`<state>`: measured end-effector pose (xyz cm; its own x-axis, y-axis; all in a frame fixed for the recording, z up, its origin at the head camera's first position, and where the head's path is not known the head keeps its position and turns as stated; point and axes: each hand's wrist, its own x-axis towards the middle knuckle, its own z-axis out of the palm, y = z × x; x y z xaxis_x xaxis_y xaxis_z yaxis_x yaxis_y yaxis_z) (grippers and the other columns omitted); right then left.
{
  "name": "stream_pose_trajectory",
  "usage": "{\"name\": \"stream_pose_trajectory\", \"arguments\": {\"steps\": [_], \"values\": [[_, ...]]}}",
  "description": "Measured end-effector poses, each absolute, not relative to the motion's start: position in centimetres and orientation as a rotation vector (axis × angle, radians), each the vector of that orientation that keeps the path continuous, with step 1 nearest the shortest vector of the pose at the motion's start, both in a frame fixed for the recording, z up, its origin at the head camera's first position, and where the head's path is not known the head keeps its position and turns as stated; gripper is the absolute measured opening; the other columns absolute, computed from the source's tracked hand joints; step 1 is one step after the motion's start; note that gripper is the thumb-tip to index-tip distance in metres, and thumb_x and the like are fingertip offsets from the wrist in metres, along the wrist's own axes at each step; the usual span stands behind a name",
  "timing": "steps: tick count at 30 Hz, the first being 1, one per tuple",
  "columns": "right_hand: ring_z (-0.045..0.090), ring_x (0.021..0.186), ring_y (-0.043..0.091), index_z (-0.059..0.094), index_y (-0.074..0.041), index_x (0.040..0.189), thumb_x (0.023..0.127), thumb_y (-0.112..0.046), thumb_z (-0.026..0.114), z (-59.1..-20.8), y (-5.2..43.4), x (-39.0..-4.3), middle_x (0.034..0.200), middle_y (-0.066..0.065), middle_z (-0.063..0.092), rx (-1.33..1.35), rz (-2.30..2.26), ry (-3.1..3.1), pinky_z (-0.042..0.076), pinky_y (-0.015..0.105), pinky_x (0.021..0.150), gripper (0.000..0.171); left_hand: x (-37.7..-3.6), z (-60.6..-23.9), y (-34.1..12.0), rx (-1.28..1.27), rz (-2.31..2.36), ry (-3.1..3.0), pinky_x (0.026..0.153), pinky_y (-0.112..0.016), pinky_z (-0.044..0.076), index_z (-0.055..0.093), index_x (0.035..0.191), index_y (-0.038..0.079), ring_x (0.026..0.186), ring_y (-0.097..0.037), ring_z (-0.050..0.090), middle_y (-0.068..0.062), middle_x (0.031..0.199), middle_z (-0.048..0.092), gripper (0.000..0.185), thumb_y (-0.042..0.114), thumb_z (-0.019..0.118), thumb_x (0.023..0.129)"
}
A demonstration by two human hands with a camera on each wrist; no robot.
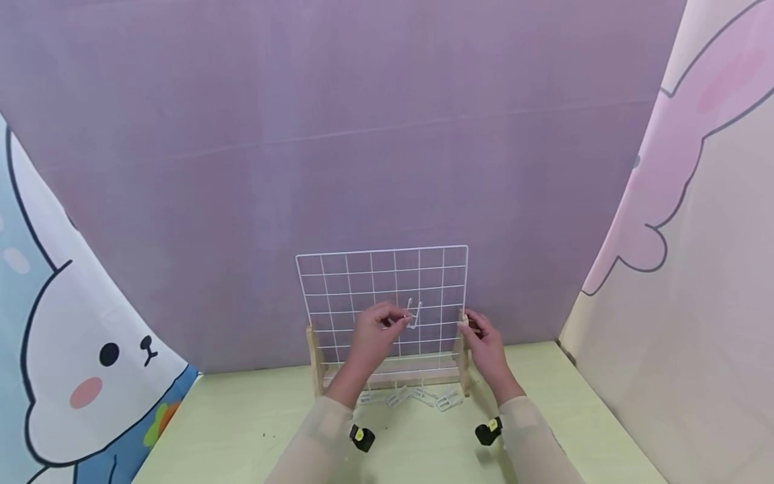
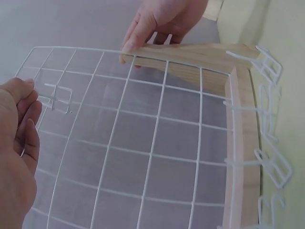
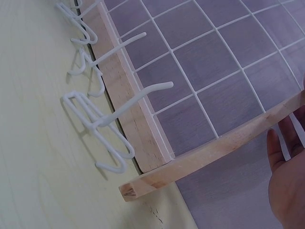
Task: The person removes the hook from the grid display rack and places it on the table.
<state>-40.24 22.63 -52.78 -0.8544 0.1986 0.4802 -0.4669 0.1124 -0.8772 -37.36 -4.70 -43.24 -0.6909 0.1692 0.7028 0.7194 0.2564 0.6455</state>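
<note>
Two hands work the upright wire grid (image 1: 382,306): left hand (image 1: 373,334) pinches a white hook (image 1: 414,314) against its wires, right hand (image 1: 484,341) grips the wooden post (image 1: 463,349). Pushing crooked could drop the hook among the spare hooks (image 1: 417,397).

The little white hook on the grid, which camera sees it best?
The left wrist view: the white hook fills more of the picture, pinched by the left hand against the wire grid. The head view shows it tiny. The right wrist view misses it.
</note>
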Motion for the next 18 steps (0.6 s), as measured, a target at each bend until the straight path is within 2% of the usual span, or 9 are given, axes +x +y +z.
{"name": "stream_pose_trajectory", "arguments": {"steps": [9,13,18], "values": [[0.064,0.106,0.005,0.063,0.006,0.148,0.109,-0.001,0.068,-52.0,22.6,-39.7,0.139,0.031,0.064,0.226,1.808,-1.969,0.057,0.016,0.088,0.04,-36.4,-44.0,-6.9,-0.763,-1.437,-2.165,0.076,-0.027,0.061,0.085,0.099,0.014,0.083,-0.012,0.068,0.0,0.096,0.079,0.007,0.007,0.084,0.098],[0.063,0.105,0.004,0.062,0.009,0.147,0.109,0.0,0.067,-51.2,22.3,-38.9,0.139,0.033,0.063,0.226,1.819,-1.974,0.057,0.016,0.088,0.04,-36.2,-44.7,-7.6,-0.747,-1.445,-2.188,0.073,-0.026,0.061,0.084,0.097,0.014,0.082,-0.011,0.068,0.002,0.096,0.079,0.006,0.008,0.085,0.098],[0.064,0.106,0.004,0.066,0.005,0.145,0.108,-0.002,0.069,-52.2,22.5,-39.8,0.137,0.029,0.065,0.255,1.798,-1.929,0.056,0.014,0.09,0.038,-35.8,-45.4,-8.2,-0.705,-1.443,-2.235,0.072,-0.026,0.06,0.084,0.096,0.015,0.081,-0.011,0.068,0.006,0.093,0.078,0.009,0.006,0.086,0.097]]}}
